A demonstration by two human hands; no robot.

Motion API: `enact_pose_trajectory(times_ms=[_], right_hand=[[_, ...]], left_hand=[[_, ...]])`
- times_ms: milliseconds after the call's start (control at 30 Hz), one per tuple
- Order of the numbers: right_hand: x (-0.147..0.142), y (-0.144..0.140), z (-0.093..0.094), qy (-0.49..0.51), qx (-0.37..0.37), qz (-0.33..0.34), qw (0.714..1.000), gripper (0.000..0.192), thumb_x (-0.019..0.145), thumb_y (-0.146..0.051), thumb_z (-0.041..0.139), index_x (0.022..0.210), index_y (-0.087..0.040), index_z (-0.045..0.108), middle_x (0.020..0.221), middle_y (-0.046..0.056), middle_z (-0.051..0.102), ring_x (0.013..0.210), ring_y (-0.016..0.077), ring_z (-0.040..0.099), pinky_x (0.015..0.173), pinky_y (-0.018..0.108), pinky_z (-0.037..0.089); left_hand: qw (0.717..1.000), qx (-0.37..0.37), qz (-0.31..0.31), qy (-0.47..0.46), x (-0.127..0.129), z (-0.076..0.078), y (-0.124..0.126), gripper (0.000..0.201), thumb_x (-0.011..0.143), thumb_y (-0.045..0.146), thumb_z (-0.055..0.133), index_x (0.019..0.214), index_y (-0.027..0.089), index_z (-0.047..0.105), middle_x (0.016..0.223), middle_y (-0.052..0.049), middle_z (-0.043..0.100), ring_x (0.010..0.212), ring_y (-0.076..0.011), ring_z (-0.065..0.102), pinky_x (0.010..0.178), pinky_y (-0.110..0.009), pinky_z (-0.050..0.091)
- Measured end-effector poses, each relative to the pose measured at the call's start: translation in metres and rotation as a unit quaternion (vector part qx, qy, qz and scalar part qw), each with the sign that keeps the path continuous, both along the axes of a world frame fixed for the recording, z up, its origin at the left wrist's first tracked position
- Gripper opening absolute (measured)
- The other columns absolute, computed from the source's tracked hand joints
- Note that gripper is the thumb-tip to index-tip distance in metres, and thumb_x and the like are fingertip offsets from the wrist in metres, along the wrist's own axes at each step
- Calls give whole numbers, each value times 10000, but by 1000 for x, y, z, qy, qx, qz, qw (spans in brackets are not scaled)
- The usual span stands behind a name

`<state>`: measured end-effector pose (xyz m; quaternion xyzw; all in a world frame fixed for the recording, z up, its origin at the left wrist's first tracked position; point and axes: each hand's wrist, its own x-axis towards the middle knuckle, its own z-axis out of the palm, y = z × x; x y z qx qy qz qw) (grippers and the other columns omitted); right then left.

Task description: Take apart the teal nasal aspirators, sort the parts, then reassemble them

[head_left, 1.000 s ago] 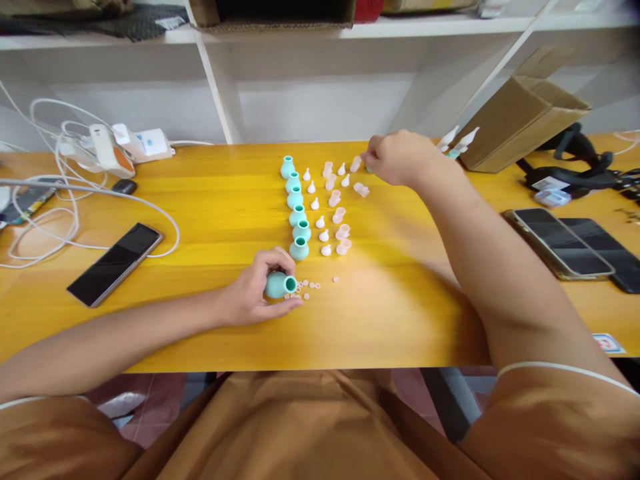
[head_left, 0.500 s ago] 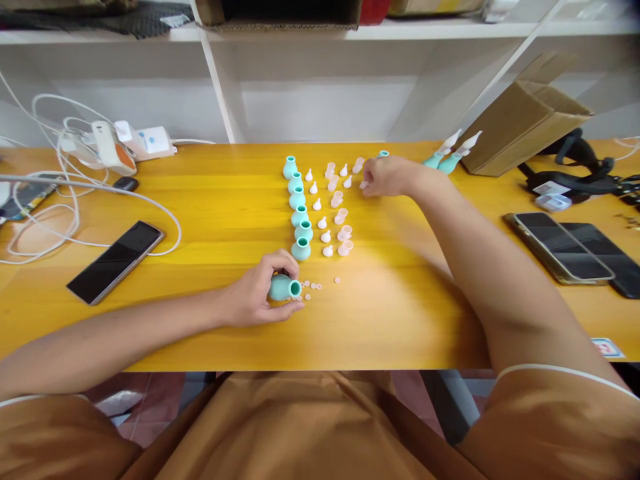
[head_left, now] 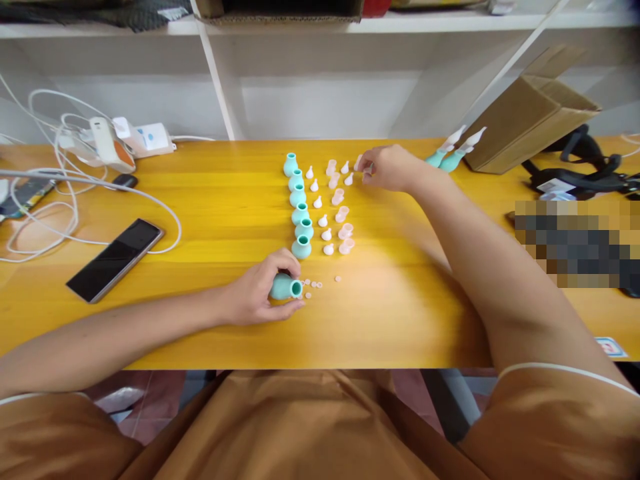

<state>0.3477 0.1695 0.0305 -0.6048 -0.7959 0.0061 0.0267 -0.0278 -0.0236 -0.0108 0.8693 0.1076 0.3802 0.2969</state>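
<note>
My left hand (head_left: pixel 257 293) grips a teal rubber bulb (head_left: pixel 285 287) lying on its side on the yellow table (head_left: pixel 210 220), opening to the right. Tiny pink rings (head_left: pixel 313 287) lie just right of it. A row of several upright teal bulbs (head_left: pixel 299 207) runs away from me, with white nozzle tips (head_left: pixel 320 203) and clear pink caps (head_left: pixel 341 213) in rows beside it. My right hand (head_left: pixel 387 168) rests at the far end of the caps, fingers pinched on a small clear pink cap (head_left: pixel 359 164).
Two assembled teal pieces with white tips (head_left: pixel 450 152) lie by a tilted cardboard box (head_left: pixel 530 117). A black phone (head_left: pixel 116 259), white cables (head_left: pixel 55 193) and chargers (head_left: pixel 125 141) sit at left. Black straps (head_left: pixel 575 173) lie at right. A white shelf (head_left: pixel 320 73) backs the table.
My right hand drew back from the far edge toward the cap rows, uncovering the two assembled pieces, and pinched a cap. My left hand stayed on the bulb.
</note>
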Motion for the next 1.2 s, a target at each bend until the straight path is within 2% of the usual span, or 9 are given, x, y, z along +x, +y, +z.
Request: enact_pose_trajectory(times_ms=[100, 300, 433, 600, 700, 800, 967, 1200], right_hand=[[-2, 0, 0, 2, 2, 5, 1000, 299, 936, -140, 602, 1198, -194, 737, 1253, 145, 803, 1067, 292, 722, 976, 384, 530], [-4, -8, 6, 7, 9, -13, 1000, 150, 910, -94, 642, 995, -192, 718, 1137, 160, 814, 969, 267, 701, 919, 366, 515], [-6, -10, 11, 7, 9, -23, 1000, 116, 925, -128, 659, 1017, -179, 709, 1131, 163, 809, 968, 269, 696, 913, 373, 505], [-6, -8, 7, 2, 2, -27, 1000, 44, 982, -176, 653, 1011, -181, 686, 1120, 175, 798, 985, 278, 683, 884, 371, 475], [-3, -7, 5, 15, 13, -18, 1000, 217, 961, -212, 699, 1172, -168, 677, 1235, 187, 773, 1009, 280, 680, 900, 368, 494], [-2, -6, 3, 31, 17, 12, 999, 408, 933, -235, 720, 1333, -181, 662, 1397, 170, 723, 1095, 287, 688, 980, 376, 518], [-6, -4, -4, 1, -11, 32, 999, 339, 986, -307, 647, 1309, -243, 729, 1371, 112, 759, 1235, 335, 695, 1079, 429, 514], [-8, -5, -4, -29, -16, -13, 999, 287, 1002, -293, 621, 1267, -232, 714, 1239, 128, 802, 1123, 344, 737, 992, 436, 543]], left_hand=[[1000, 0, 2, 1, 0, -1, 0, 471, 937, 202, 797, 1282, 240, 477, 1040, -37, 612, 913, -180, 612, 804, -311, 554], [1000, 0, 1, -1, 0, 0, 0, 474, 934, 196, 795, 1282, 249, 477, 1034, -35, 611, 907, -183, 613, 794, -311, 549], [1000, 0, 3, -1, 0, 1, 0, 466, 933, 193, 789, 1277, 248, 480, 1031, -34, 609, 904, -183, 615, 798, -310, 549], [1000, 1, 4, 1, -1, 0, 0, 463, 930, 189, 788, 1275, 243, 485, 1036, -40, 620, 907, -189, 619, 811, -314, 553], [1000, -5, 6, 3, -1, 0, 0, 470, 922, 190, 796, 1274, 247, 489, 1037, -41, 628, 906, -193, 626, 812, -315, 555], [1000, -5, 5, 6, -1, 0, 0, 462, 928, 193, 788, 1274, 247, 487, 1037, -41, 624, 911, -193, 627, 814, -318, 559], [1000, 0, 2, 11, 0, 2, 0, 446, 940, 191, 773, 1275, 242, 483, 1033, -40, 613, 908, -187, 616, 811, -317, 557], [1000, 5, -2, 5, 0, 1, 0, 449, 929, 191, 785, 1266, 243, 493, 1044, -43, 612, 914, -190, 620, 814, -319, 556]])
